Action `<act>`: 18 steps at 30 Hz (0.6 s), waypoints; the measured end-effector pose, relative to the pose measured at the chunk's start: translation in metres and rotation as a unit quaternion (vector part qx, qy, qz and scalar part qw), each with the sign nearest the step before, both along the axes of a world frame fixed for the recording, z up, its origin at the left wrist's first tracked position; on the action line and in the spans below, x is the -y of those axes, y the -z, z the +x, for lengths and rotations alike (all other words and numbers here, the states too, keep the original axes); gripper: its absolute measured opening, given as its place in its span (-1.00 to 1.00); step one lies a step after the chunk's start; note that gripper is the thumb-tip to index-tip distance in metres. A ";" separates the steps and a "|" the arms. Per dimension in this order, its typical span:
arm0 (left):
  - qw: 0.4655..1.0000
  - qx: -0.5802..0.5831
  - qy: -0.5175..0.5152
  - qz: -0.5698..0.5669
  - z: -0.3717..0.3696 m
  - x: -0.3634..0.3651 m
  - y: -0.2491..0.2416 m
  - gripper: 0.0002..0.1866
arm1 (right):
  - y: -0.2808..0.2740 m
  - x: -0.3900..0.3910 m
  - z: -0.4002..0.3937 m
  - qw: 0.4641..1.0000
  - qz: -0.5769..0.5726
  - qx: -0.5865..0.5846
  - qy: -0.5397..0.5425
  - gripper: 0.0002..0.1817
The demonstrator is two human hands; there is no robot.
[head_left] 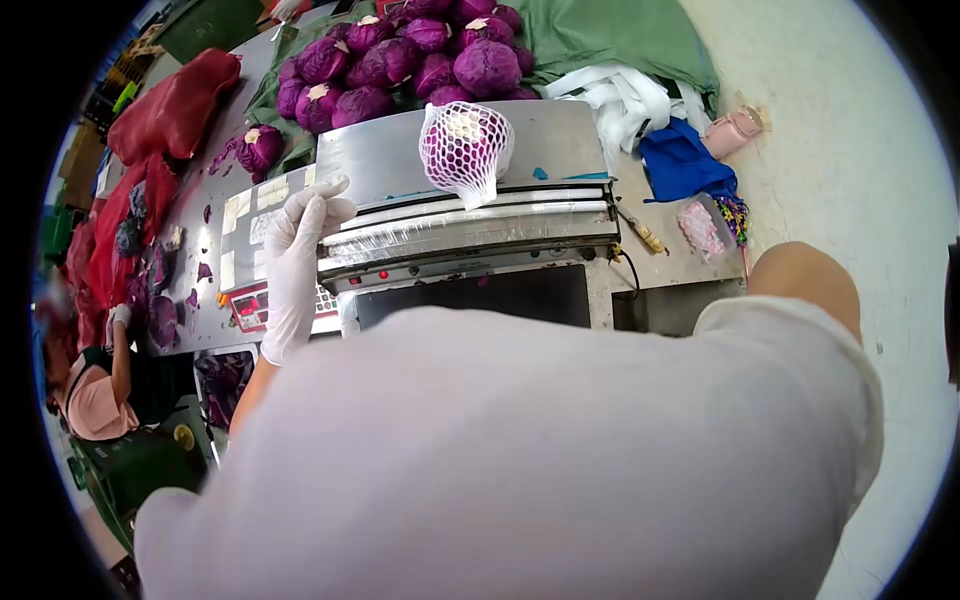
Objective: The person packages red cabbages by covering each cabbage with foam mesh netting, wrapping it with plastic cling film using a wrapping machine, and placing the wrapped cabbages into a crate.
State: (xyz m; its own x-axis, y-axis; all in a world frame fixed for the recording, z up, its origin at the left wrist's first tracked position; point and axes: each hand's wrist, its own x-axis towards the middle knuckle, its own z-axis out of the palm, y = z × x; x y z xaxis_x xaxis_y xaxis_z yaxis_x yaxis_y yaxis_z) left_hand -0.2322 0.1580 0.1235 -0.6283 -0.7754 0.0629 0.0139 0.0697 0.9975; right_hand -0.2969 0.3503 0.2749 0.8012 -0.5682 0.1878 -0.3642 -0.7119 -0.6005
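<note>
My left hand (300, 235), in a white glove, is raised beside the left end of the heat sealer (470, 235). Its fingers are bent toward the right with gaps between them, and I see nothing held in them. My right hand is out of view; only the bent right elbow (808, 285) shows at the right. On the metal plate behind the sealer sits a purple cabbage (466, 140) inside a white mesh net (478, 190). The gathered end of the net points toward me, over the sealer's back edge.
Purple cabbages (390, 62) are heaped behind the plate on green cloth (620, 35). At right lie white netting (625, 100), a blue cloth (688, 160), a pink bottle (733, 132) and a small tub (703, 228). Red mesh sacks (175, 105) and another person (100, 390) are at left.
</note>
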 end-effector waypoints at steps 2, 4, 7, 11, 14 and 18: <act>0.999 0.019 -0.011 -0.023 -0.005 -0.010 -0.010 -0.73 | -0.001 -0.003 -0.002 1.000 0.000 0.000 0.004 -0.88; 1.000 -0.008 0.020 -0.009 -0.011 -0.009 -0.005 -0.74 | -0.003 -0.002 -0.007 1.000 -0.002 0.002 0.020 -0.88; 0.998 -0.033 0.011 0.054 -0.016 -0.015 -0.008 -0.75 | -0.008 0.002 -0.024 0.998 -0.024 0.001 0.060 -0.88; 0.981 0.020 0.026 -0.191 0.001 0.011 0.016 -0.73 | 0.016 0.014 -0.113 0.943 -0.072 -0.107 0.307 -0.88; 0.847 0.233 0.049 -0.475 0.039 0.046 0.030 -0.61 | 0.086 -0.003 -0.221 0.823 -0.297 -0.291 0.388 -0.71; 0.632 0.364 0.112 -0.675 0.052 0.076 0.042 -0.42 | 0.165 -0.039 -0.300 0.777 -0.243 -0.457 0.357 -0.42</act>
